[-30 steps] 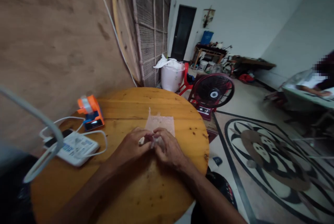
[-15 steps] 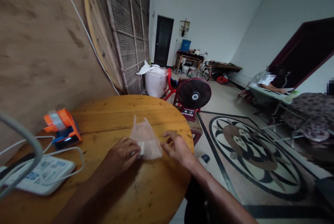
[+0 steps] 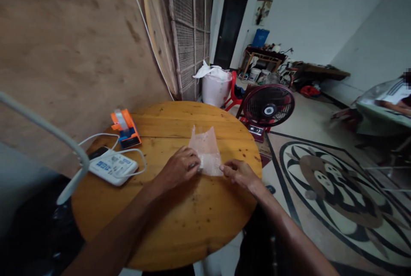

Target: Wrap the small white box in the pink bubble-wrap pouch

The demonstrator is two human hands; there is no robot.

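A pinkish, see-through sheet or bag that looks like bubble wrap (image 3: 207, 151) lies on the round wooden table (image 3: 180, 220). At its lower left edge, my left hand (image 3: 183, 163) is closed, with curled fingers gripping the wrap; a small shiny bit shows by the fingertips, too small to name. Thumb and forefinger of my right hand (image 3: 238, 174) pinch the lower right corner of the wrap. The lower part of the wrap looks doubled and whiter than the upper part.
An orange and blue tape dispenser (image 3: 126, 128) and a white box-like device (image 3: 112, 166) with a cable stand on the table's left. A grey curved tube (image 3: 48, 128) crosses the left foreground. Beyond the table's right edge is a fan (image 3: 269, 106). Another person (image 3: 393, 96) sits far right.
My right hand has closed from an open, spread pose onto the wrap's lower right corner. My left hand stays at the left edge. The view has shifted left and down.
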